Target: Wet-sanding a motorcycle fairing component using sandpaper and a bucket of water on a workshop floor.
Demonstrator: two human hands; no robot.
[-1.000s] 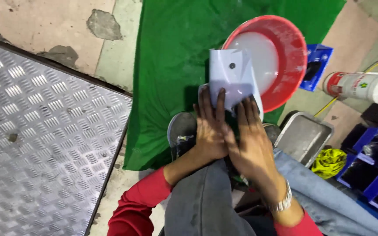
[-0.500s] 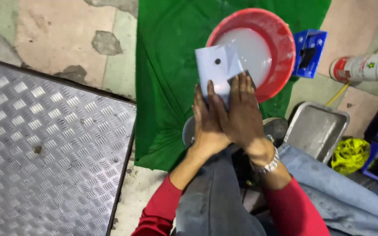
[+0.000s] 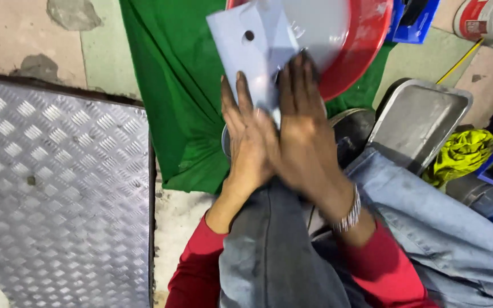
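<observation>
Pale sheet: a thin grey-white card or plastic piece (image 3: 258, 43) with a small dark hole, held upright over the near rim of the red basin (image 3: 366, 45).
Grip: left hand (image 3: 246, 142) and right hand (image 3: 303, 137) lie flat together, palms clamping the sheet's lower edge between them.
Handling: probably light and bendy, smooth enough to slip; best held low, by both faces.
Under it: green cloth (image 3: 172, 85) on the floor, its left edge near the checker plate (image 3: 58, 194).
Room: metal tray (image 3: 417, 122) crowds the right; open space lies left over the cloth.
</observation>
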